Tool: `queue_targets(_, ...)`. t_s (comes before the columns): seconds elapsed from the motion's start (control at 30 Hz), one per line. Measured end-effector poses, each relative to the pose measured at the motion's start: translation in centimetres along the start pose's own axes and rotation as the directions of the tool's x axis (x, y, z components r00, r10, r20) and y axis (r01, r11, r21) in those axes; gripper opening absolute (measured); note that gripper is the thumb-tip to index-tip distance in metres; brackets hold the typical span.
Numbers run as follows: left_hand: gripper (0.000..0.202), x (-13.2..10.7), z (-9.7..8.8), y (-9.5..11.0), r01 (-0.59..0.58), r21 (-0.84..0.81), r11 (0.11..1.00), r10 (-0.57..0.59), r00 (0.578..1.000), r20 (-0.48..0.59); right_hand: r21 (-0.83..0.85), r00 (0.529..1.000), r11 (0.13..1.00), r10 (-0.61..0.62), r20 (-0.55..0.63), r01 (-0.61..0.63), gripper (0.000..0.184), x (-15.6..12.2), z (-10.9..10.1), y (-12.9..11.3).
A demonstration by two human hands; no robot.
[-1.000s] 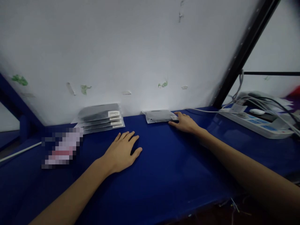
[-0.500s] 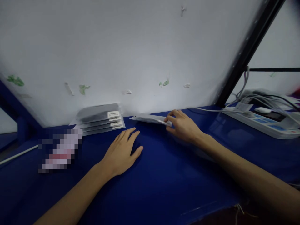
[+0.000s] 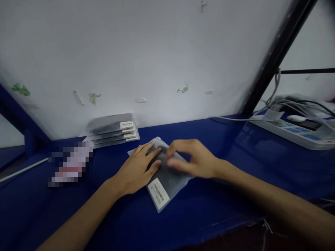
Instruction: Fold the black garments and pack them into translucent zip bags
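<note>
On the blue table, a clear plastic bag (image 3: 180, 176) with dark contents lies at an angle, its white barcode label (image 3: 158, 195) towards me. My left hand (image 3: 137, 170) rests flat on the bag's left part, fingers stretched out. Just over the right part of the bag is my right hand (image 3: 195, 158), fingers bent and blurred, thumb and fingertips slightly apart with nothing visible between them. Whether its fingertips touch the bag I cannot tell. Behind my left hand, against the wall, several similar labelled bags (image 3: 111, 125) are stacked.
A pixelated pinkish item (image 3: 74, 162) lies at the left, by a white cable (image 3: 23, 170). At the right stand a white device with blue keys (image 3: 300, 130), a white mouse (image 3: 295, 118) and tangled cables. A white wall (image 3: 162, 62) borders the table's back.
The bag that my right hand touched near the wall now lies closer to me, under my left hand. My right hand has come left and nearer. My left hand has barely moved.
</note>
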State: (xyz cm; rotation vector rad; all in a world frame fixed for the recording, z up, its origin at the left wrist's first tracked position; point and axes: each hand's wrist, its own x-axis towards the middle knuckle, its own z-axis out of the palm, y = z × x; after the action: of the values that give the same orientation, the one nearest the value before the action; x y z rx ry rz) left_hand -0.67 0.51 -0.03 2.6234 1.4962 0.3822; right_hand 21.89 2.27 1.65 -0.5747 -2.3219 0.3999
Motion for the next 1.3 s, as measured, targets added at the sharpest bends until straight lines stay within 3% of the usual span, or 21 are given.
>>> queue_targets(0.1, 0.047, -0.4, -0.4, 1.5, -0.050, -0.009, 0.999, 0.051, 0.998, 0.046, -0.195, 0.966, 0.952, 0.207, -0.153, -0.235, 0.024, 0.1, -0.7, 3.0)
queue_targets(0.2, 0.046, -0.8, -0.6, 3.0, -0.051, -0.025, 0.998, 0.053, 0.994, 0.094, -0.353, 0.934, 0.865, 0.333, -0.128, -0.356, 0.025, -0.2, -0.6, 5.6)
queue_targets(0.3, 0.049, -1.1, -0.4, 4.0, -0.065, -0.020, 0.998, 0.066, 0.993, 0.099, -0.321, 0.924, 0.868, 0.373, -0.082, -0.379, 0.029, -0.4, -0.1, 6.5)
queue_targets(0.67, 0.058, -1.0, 0.5, 4.7, -0.073, 0.013, 0.997, 0.073, 0.996, 0.047, -0.206, 0.866, 0.842, 0.488, -0.104, -0.499, 0.024, 0.1, 0.2, 5.5)
queue_targets(1.0, 0.058, -0.9, 0.8, 5.0, -0.045, 0.069, 0.997, 0.045, 0.999, 0.003, -0.358, 0.888, 0.818, 0.454, -0.076, -0.450, 0.022, 0.0, 0.1, 3.2)
queue_targets(1.3, 0.061, -1.1, 1.0, 4.6, -0.031, 0.032, 0.999, 0.032, 0.999, -0.013, -0.446, 0.873, 0.767, 0.483, -0.069, -0.460, 0.029, -0.3, 0.7, 4.0)
